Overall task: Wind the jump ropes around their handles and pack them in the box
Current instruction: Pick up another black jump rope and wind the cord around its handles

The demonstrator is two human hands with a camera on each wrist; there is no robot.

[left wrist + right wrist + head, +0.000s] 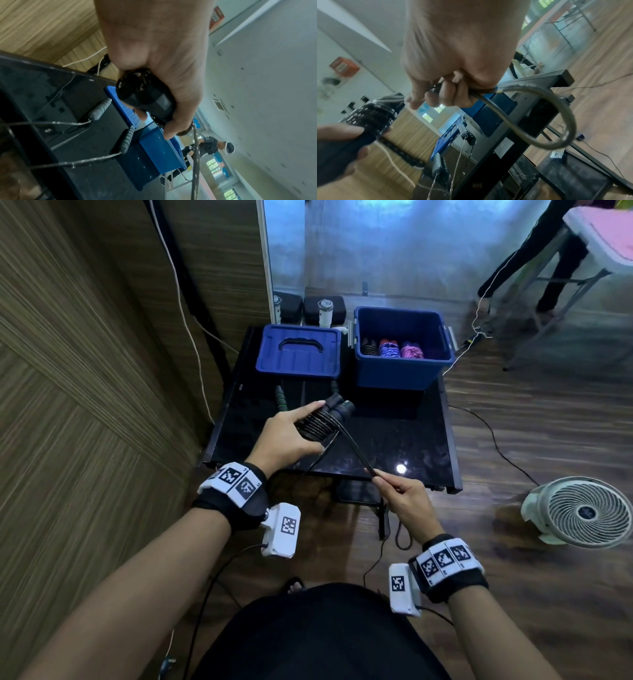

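Above the desk's near edge, the left hand point(284, 436) grips a pair of black handles point(337, 407) held side by side, its fingers curled round the coils of black rope point(313, 426) already wound on them. From the bundle a loose doubled length runs toward five o'clock to the right hand point(406, 498), which pinches it taut between thumb and fingers; the right wrist view shows the end looping out behind that hand, so a few turns remain.

Beyond the hands, at twelve o'clock on the black desk point(394, 440), a second rope with green handles point(281, 400) lies unwound, its thin cord trailing toward the near edge. It appears untouched.

At one o'clock stands the open blue box point(404, 368), already holding three wound bundles point(392, 349) in a row: one black, one blue, one pink. At eleven o'clock the blue lid point(298, 354) rests flat beside the box. By this evidence three ropes are packed, one is nearly wound, and one is left.
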